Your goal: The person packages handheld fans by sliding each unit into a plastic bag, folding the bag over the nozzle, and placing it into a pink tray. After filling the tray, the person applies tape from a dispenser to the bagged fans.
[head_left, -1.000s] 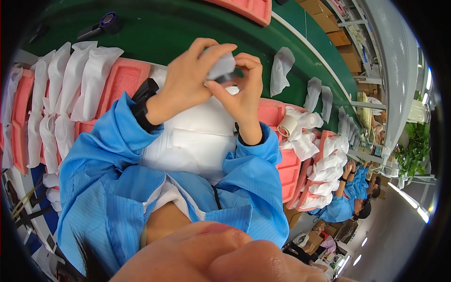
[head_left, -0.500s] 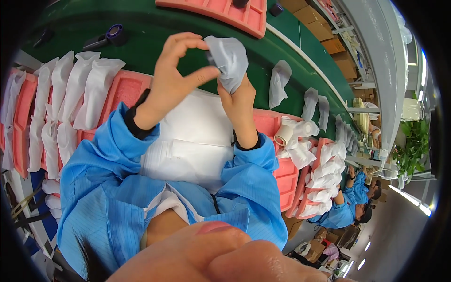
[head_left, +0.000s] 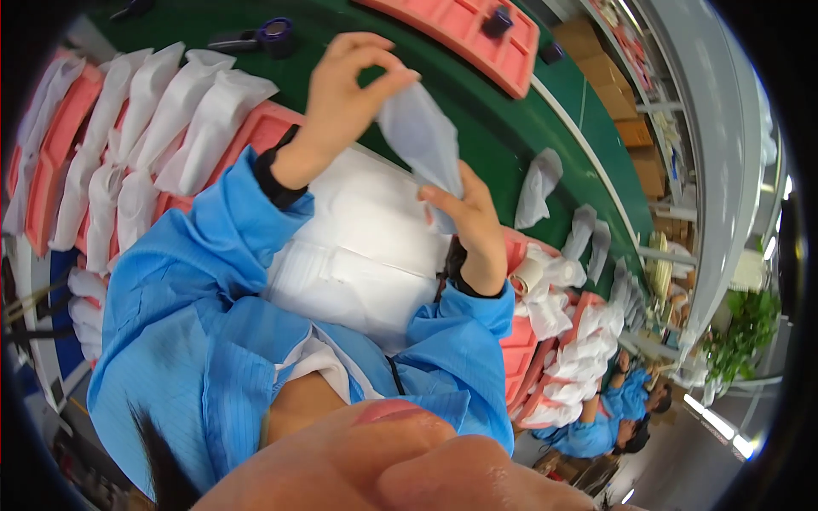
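Observation:
A translucent white bag (head_left: 417, 136) is stretched between my hands above the green work surface. My left hand (head_left: 349, 106) pinches its upper end between thumb and fingertips. Around the lower end close the fingers of my right hand (head_left: 473, 226); whether the bag holds anything cannot be seen. Beneath both hands lies a stack of flat white bags (head_left: 366, 213) in front of my body.
Pink trays with wrapped white pieces (head_left: 204, 128) stand at left, more wrapped pieces (head_left: 571, 366) at right. A pink tray (head_left: 477, 38) with a dark part (head_left: 497, 23) is at the back. A dark handheld device (head_left: 275, 36) lies far left; other workers (head_left: 626, 400) sit at right.
The bag was bunched with a dark edge showing; now it hangs long and smooth. My left hand has closed into a pinch, and my right hand has moved lower and right along it.

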The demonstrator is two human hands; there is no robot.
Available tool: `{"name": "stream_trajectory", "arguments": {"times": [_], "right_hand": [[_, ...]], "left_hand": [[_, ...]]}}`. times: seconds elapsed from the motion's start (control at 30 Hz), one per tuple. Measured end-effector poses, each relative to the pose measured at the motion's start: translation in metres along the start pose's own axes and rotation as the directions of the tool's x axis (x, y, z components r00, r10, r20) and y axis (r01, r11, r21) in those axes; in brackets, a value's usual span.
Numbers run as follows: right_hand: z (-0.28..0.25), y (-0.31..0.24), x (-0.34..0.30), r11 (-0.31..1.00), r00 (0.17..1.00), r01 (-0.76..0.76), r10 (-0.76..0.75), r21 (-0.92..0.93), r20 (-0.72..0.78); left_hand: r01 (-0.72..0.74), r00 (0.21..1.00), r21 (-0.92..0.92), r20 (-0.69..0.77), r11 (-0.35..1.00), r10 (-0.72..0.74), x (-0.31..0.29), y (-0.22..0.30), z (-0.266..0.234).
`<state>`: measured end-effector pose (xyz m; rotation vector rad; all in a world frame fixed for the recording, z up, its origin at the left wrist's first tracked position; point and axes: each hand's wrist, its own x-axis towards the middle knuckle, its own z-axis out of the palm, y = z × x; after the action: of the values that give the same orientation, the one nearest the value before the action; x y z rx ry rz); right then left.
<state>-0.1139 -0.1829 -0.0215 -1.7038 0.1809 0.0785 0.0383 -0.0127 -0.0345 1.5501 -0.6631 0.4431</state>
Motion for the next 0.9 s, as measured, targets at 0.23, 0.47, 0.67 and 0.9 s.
{"name": "stream_trajectory", "arguments": {"times": [0.23,0.47,0.67,0.9], "right_hand": [[-0.071,0.077,0.031,0.495,0.84,-0.102,-0.422,-0.863,-0.342],[-0.053,0.052,0.029,0.321,0.8,-0.097,-0.538,-0.942,-0.266],[0.029,-0.055,0.058,0.74,0.918,0.355,-0.391,-0.571,0.064],[0.085,-0.01,0.257,0.6,0.913,0.386,-0.354,-0.701,0.2]], "left_hand": [[-0.069,0.785,0.004,0.617,0.998,0.052,-0.068,0.034,0.038],[-0.334,0.618,0.086,0.772,0.939,0.149,-0.127,0.024,0.052],[-0.322,0.607,0.074,0.781,0.944,0.145,-0.129,0.019,0.056],[-0.23,0.685,-0.044,0.702,0.972,0.193,-0.132,0.019,0.063]]}}
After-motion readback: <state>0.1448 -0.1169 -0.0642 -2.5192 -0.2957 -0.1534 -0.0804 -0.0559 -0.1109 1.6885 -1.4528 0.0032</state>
